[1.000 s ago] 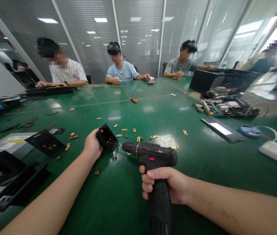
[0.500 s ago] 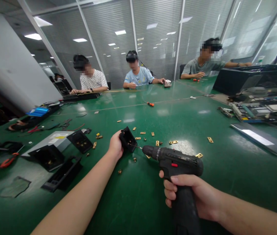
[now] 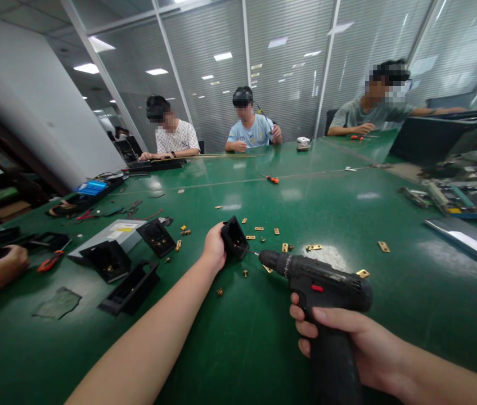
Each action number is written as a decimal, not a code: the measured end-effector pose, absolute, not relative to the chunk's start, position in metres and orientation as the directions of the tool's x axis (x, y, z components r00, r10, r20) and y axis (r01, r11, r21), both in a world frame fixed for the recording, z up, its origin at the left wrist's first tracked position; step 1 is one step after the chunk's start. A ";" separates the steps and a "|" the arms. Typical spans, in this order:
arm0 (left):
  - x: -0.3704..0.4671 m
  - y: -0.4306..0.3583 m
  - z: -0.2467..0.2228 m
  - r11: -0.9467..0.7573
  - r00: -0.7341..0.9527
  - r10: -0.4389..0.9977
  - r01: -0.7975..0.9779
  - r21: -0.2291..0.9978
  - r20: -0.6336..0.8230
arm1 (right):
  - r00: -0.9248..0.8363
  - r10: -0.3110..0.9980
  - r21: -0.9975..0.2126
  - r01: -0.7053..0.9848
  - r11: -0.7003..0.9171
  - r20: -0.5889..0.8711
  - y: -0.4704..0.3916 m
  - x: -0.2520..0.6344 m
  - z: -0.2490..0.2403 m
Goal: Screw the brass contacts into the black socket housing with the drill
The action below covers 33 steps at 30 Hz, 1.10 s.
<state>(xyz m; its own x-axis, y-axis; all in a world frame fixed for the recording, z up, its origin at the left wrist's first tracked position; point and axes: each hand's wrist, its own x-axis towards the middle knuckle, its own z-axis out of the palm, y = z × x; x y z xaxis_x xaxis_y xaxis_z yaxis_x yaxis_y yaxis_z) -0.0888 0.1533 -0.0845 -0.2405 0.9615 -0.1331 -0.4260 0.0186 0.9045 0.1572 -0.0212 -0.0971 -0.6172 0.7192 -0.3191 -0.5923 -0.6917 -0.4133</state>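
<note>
My left hand (image 3: pixel 215 246) grips a small black box-shaped housing (image 3: pixel 232 233), its open side turned toward the right. A black power drill (image 3: pixel 323 281) is in my right hand (image 3: pixel 348 332), fingers wrapped round its handle. The drill's thin bit reaches into the open side of the housing; its tip is too small to make out. Small brass plates (image 3: pixel 284 247) lie behind and beneath the drill. Brass screws (image 3: pixel 220 292) are scattered on the green table near the housing.
More black housings (image 3: pixel 131 287) stand at left beside a grey metal box (image 3: pixel 107 236). A glass shard (image 3: pixel 58 304) and orange-handled pliers (image 3: pixel 50 261) lie near another person's hand (image 3: pixel 0 270). Circuit boards (image 3: pixel 470 197) are at right; three people sit across the table.
The view has turned left, so everything sits further right. Both hands keep their holds. At far left, more of the neighbour's hand shows. The middle person's hand has left the small pale object and is raised.
</note>
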 end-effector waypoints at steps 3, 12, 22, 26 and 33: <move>-0.089 0.154 -0.086 0.019 -0.244 0.960 -0.428 0.904 -0.136 | -0.615 0.718 -0.423 -0.584 -0.693 -0.328 -0.022 0.157 -0.096; -0.093 0.159 -0.092 -0.016 -0.230 0.969 -0.434 0.901 -0.093 | -0.618 0.703 -0.422 -0.565 -0.709 -0.353 -0.020 0.157 -0.094; -0.091 0.158 -0.089 0.015 -0.225 0.966 -0.428 0.904 -0.123 | -0.640 0.684 -0.443 -0.530 -0.723 -0.349 -0.019 0.159 -0.094; -0.092 0.159 -0.090 -0.001 -0.220 0.970 -0.430 0.903 -0.104 | -0.656 0.668 -0.418 -0.528 -0.739 -0.351 -0.018 0.160 -0.095; -0.091 0.159 -0.089 0.023 -0.237 0.963 -0.410 0.912 -0.131 | -0.651 0.678 -0.428 -0.534 -0.729 -0.342 -0.018 0.158 -0.092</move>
<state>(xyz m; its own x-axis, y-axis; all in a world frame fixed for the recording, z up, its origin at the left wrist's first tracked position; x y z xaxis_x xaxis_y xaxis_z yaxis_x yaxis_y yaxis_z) -0.0910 0.1587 -0.0890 -0.2368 0.9627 -0.1308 -0.4099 0.0231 0.9118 0.1579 -0.0183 -0.0919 -0.6509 0.6778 -0.3419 -0.5340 -0.7289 -0.4285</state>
